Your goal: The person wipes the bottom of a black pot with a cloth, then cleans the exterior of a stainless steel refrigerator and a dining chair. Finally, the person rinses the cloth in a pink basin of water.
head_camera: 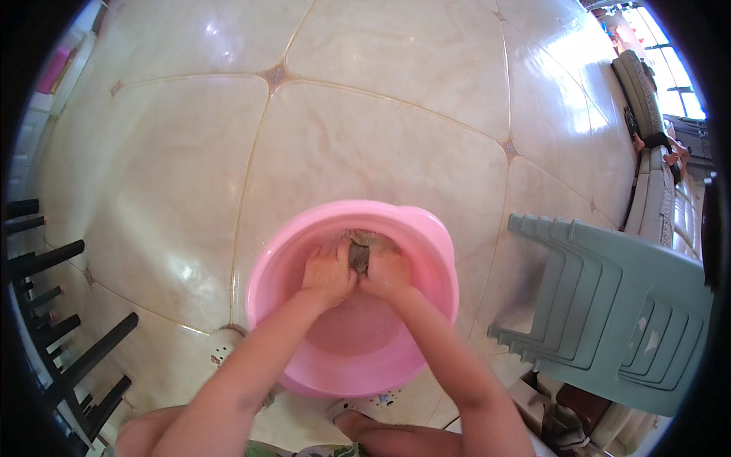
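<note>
A pink plastic basin stands on the tiled floor before me, with water in it. Both my hands are inside, near its far side. My left hand and my right hand are close together, gripping a wet dark grey cloth that shows between them. A lighter greyish-brown part of the cloth spreads at the far side of the fingers. Most fingertips are hidden by the hands and the water.
Grey-green stacked plastic stools lie to the right, with boxes below them. Black chair or table legs stand at the left. My patterned shoes are close to the basin. A person sits on a sofa at the far right.
</note>
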A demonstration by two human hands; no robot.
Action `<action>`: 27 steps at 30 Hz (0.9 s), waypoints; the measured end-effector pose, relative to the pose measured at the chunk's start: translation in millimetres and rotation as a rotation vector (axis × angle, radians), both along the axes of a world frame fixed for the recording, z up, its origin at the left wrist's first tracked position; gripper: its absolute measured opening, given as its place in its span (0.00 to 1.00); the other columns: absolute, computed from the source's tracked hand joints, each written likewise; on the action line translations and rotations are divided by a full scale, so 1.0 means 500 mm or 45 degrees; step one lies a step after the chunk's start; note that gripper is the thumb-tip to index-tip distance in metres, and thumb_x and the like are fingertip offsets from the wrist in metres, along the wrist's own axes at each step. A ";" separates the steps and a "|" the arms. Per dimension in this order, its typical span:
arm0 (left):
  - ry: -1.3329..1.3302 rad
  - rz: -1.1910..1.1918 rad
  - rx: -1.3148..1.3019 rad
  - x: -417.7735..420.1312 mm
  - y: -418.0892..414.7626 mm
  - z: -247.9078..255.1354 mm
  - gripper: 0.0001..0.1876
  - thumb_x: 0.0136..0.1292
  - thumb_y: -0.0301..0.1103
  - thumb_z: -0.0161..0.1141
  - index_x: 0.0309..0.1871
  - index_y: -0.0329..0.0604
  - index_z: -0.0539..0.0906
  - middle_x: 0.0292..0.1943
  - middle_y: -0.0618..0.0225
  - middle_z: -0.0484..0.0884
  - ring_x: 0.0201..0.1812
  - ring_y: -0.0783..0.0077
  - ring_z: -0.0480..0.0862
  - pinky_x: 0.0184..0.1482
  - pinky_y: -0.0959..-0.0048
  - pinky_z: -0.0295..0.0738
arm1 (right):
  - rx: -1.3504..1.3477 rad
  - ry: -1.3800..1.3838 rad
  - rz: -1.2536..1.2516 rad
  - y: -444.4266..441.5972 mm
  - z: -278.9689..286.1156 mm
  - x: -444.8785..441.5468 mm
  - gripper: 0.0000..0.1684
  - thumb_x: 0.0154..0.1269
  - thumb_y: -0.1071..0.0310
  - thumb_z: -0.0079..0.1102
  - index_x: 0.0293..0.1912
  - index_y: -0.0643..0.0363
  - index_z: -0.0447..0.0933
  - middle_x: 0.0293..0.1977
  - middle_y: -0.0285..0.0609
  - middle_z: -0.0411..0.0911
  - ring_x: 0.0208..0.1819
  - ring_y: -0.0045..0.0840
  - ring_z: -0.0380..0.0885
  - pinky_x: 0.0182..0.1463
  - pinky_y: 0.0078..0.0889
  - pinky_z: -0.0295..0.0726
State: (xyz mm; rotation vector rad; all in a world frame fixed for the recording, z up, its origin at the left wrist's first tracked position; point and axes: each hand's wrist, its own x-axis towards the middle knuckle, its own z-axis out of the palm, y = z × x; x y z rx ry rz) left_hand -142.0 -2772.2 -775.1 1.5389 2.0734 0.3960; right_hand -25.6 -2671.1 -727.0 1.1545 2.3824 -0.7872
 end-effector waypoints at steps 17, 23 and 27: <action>0.371 -0.330 0.126 -0.029 -0.098 0.074 0.25 0.55 0.26 0.62 0.58 0.40 0.74 0.49 0.53 0.78 0.51 0.49 0.80 0.54 0.52 0.77 | 0.349 0.500 0.113 -0.135 0.049 0.094 0.11 0.58 0.64 0.67 0.42 0.52 0.81 0.36 0.44 0.82 0.34 0.42 0.84 0.36 0.47 0.83; -0.005 0.069 -0.553 -0.020 -0.047 0.095 0.21 0.53 0.29 0.63 0.53 0.38 0.77 0.49 0.53 0.76 0.56 0.51 0.77 0.53 0.49 0.77 | 0.109 -0.070 0.211 -0.064 -0.008 0.049 0.18 0.55 0.67 0.64 0.47 0.60 0.76 0.48 0.47 0.77 0.43 0.37 0.81 0.41 0.40 0.84; 0.183 0.259 0.118 0.002 -0.045 0.042 0.17 0.56 0.32 0.62 0.49 0.37 0.77 0.50 0.49 0.75 0.46 0.46 0.79 0.47 0.50 0.77 | 0.217 -0.107 0.016 -0.054 -0.011 0.075 0.19 0.57 0.63 0.61 0.47 0.61 0.74 0.52 0.54 0.73 0.47 0.42 0.78 0.43 0.43 0.82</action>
